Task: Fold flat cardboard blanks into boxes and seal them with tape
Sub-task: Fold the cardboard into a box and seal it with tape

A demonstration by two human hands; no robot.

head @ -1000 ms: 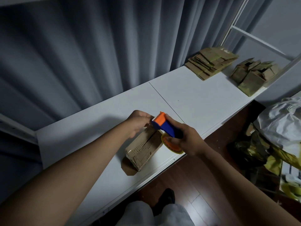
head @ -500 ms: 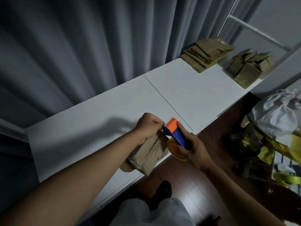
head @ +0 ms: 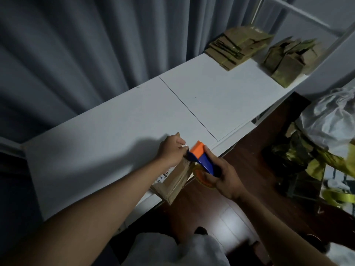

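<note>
A small brown cardboard box (head: 173, 181) lies at the front edge of the white table (head: 119, 131), partly overhanging it. My left hand (head: 172, 151) grips the box's far end with curled fingers. My right hand (head: 221, 176) holds a blue and orange tape dispenser (head: 200, 157) with its tape roll (head: 201, 176). The dispenser's orange head sits at the box's far end, right beside my left hand. A white label shows on the box's left side.
A stack of flat cardboard blanks (head: 237, 46) lies at the table's far right. Several folded boxes (head: 290, 58) stand beside it. Grey curtains hang behind the table. Bags and clutter (head: 326, 143) cover the wooden floor on the right.
The box, both hands and the dispenser have shifted toward the table's front edge. The box now overhangs the edge and a white label shows on it.
</note>
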